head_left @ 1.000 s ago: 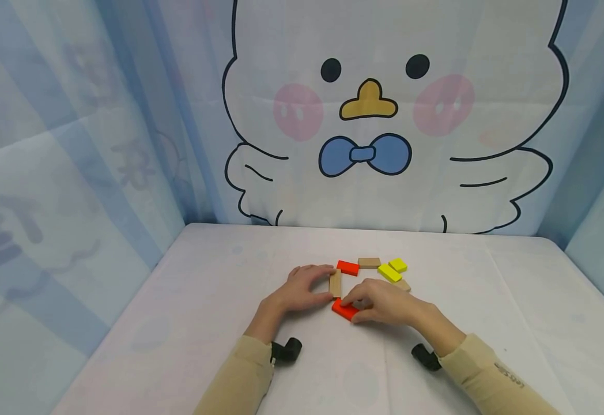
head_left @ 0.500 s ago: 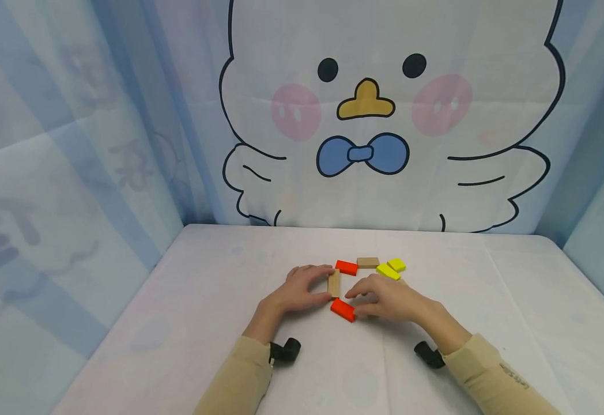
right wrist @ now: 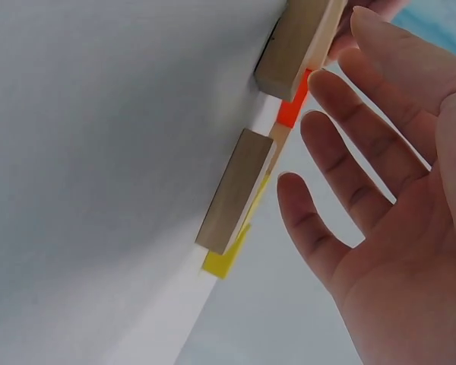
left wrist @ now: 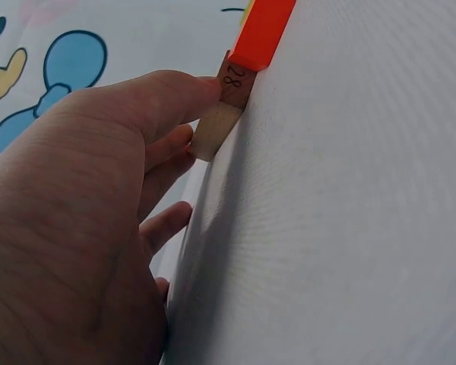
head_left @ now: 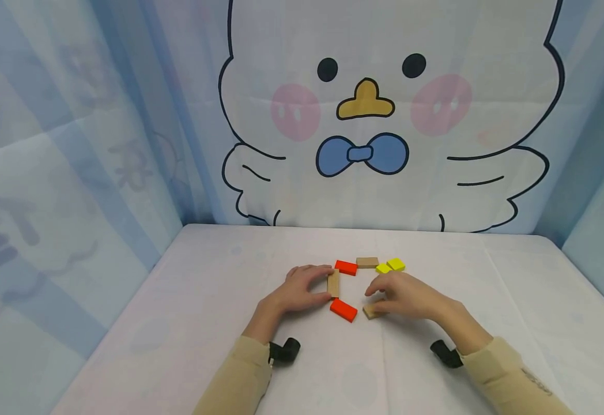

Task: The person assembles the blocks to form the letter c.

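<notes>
right hand rightward, wrist-only “28”

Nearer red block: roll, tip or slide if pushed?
The nearer red block lies flat, so it should slide rather than roll or tip. Its straight edges suggest it's stiff. Pushed forward, it may nudge the wooden block at the left hand.

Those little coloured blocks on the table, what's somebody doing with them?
A person's left hand holds a flat tan wooden block. The right hand is at another flat tan wooden block, nearer the person; I can't tell whether its fingers touch it. Two flat red blocks, two flat yellow blocks and more tan blocks lie nearby on the white-covered table, roughly in a curve.
</notes>
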`<state>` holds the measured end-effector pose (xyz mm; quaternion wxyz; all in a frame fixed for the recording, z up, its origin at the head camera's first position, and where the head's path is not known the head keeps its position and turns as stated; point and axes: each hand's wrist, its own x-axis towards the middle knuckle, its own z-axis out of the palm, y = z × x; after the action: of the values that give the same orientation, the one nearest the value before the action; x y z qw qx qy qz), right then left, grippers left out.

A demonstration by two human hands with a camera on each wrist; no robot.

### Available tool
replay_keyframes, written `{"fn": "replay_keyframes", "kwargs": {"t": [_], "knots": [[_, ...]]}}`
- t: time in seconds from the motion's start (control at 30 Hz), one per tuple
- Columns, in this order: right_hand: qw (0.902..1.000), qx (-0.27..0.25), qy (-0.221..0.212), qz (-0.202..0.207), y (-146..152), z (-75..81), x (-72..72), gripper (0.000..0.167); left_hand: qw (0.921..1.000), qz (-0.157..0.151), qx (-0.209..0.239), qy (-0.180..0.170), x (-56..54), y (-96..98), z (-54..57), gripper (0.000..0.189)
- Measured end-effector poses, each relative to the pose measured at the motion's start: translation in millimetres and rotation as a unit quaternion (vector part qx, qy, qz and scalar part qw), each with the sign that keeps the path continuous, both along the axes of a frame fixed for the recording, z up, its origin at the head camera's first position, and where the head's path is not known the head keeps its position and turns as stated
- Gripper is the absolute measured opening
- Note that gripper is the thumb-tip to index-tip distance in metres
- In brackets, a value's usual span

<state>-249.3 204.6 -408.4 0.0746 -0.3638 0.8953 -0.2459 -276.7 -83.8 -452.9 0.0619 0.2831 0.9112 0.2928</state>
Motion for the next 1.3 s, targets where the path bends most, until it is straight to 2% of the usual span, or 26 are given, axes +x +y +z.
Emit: {"fn": "replay_keyframes", "kwargs": {"t": [0.3, 0.6, 0.9, 1.1, 1.3], "knots": [[0.9999, 0.003, -0.007, 0.009, -0.3, -2.1, 3.7, 0.022, 1.0000, -0.001, 0.005, 0.002, -1.9, 0.1, -1.9, 0.057], [0.9988, 0.026, 0.018, 0.037, -14.6, -7.3, 7.7, 0.017, 1.0000, 0.001, 0.005, -0.002, -1.3, -0.7, -2.1, 0.057], [0.9983, 0.042, 0.025, 0.030, -16.7, -8.5, 10.7, 0.013, 1.0000, 0.006, -0.006, -0.003, -2.3, -0.2, -2.8, 0.058], [0.9994, 0.031, 0.007, 0.014, -10.1, -4.8, 11.9, 0.020, 0.9999, 0.003, -0.010, -0.005, -2.9, 0.4, -3.7, 0.058], [0.9994, 0.033, 0.007, -0.009, 1.7, -2.4, 12.3, 0.027, 1.0000, -0.002, -0.008, -0.003, -2.4, 0.0, -2.6, 0.058]]}}
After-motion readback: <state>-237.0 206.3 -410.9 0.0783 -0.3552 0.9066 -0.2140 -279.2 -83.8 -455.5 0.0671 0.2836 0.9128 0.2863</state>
